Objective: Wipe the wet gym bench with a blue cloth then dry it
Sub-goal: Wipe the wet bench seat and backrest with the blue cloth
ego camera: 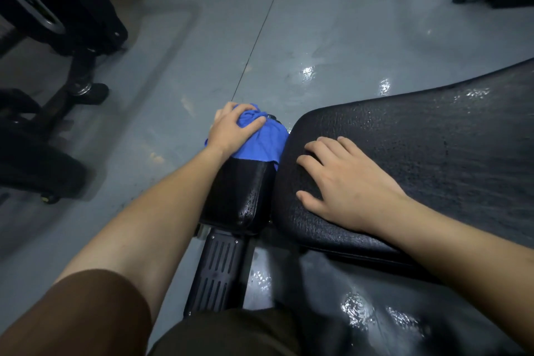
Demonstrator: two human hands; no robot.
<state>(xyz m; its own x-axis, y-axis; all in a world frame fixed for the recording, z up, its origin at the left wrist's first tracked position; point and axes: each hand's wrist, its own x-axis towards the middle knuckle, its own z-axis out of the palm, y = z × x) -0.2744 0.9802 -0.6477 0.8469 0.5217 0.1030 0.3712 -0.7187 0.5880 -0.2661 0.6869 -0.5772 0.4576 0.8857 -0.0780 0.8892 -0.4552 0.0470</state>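
Left hand (231, 130) is gripping the bunched cloth (264, 140), pressing it onto the small pad (239, 193) to wipe it. Right hand (344, 185) is lying flat, fingers spread, bracing the wet bench (448, 159) beside it.

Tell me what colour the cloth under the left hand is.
Bright blue. The cloth shows in the head view, bunched under the left hand.

Bare forearms, a brown short sleeve (86, 312), dark olive trousers (231, 335).
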